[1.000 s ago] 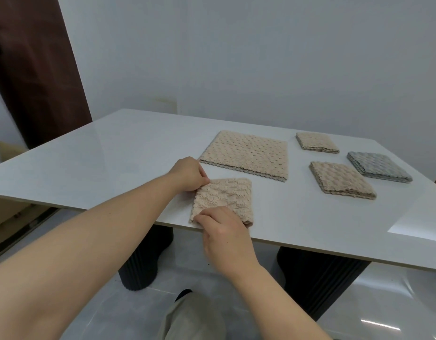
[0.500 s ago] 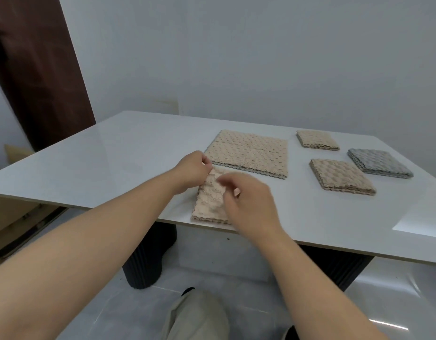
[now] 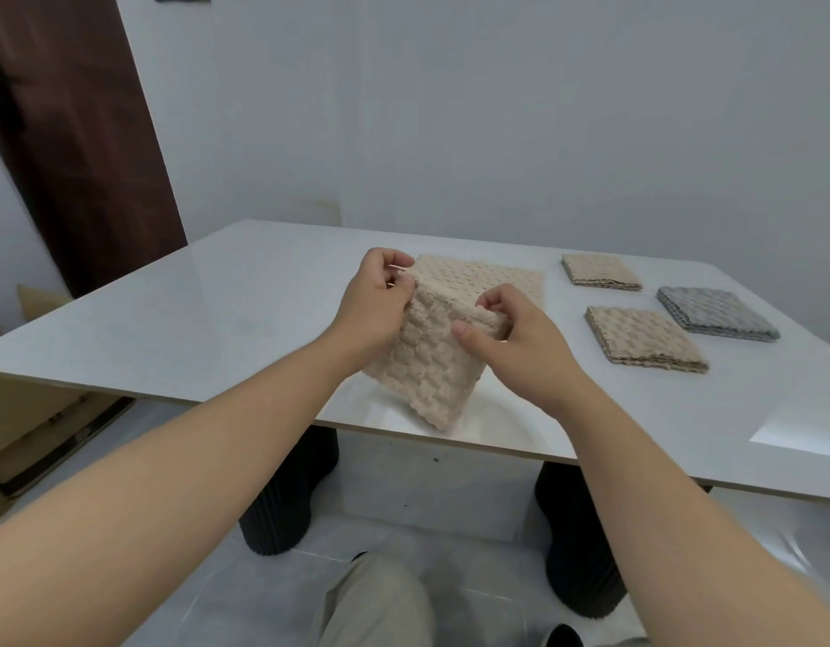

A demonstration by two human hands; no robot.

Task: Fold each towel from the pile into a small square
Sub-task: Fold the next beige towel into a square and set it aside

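A folded beige towel (image 3: 427, 371) hangs lifted above the near edge of the white table (image 3: 217, 319). My left hand (image 3: 378, 301) pinches its upper left corner and my right hand (image 3: 511, 338) pinches its upper right corner. Behind it lies the pile of flat beige towels (image 3: 492, 277), partly hidden by the lifted towel and my hands. Three folded squares lie on the right: a beige one (image 3: 600, 271) at the back, a beige one (image 3: 644, 336) nearer, and a grey one (image 3: 716, 312) furthest right.
A dark wooden door (image 3: 72, 133) stands at the left by the white wall. Cardboard boxes (image 3: 26, 413) sit on the floor under the table's left side. Black ribbed table legs (image 3: 287, 497) are in front of my knees.
The folded towel lay flat on the table a second ago; both hands have now lifted it by its top corners so it hangs above the near edge.
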